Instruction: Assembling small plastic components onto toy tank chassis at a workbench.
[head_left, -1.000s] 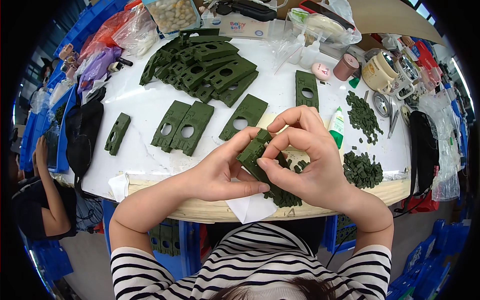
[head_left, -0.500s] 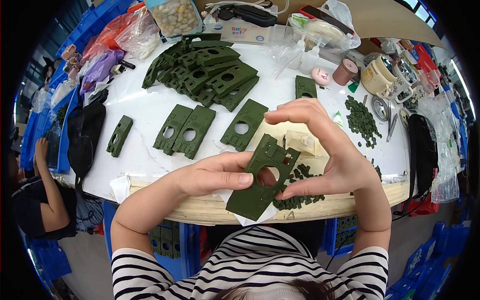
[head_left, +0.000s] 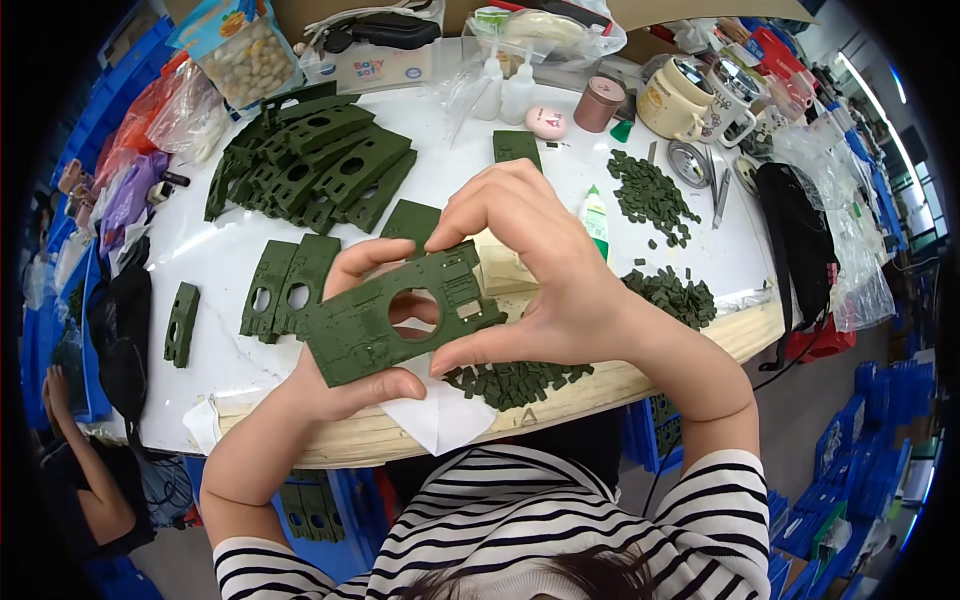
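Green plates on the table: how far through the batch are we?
Both hands, left hand and right hand, hold one green plate above the table edge. A large stack and loose plates lie flat; which are finished cannot be told. Small green pieces remain heaped.

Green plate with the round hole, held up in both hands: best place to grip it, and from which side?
Probably by the short ends, pinching across the flat faces. The green plate is thin, flat and tilted, with a round hole mid-body. The left hand already pinches its lower-left end from below; the right hand clamps the right end, fingers over the top edge. Avoid the hole's thin rim.
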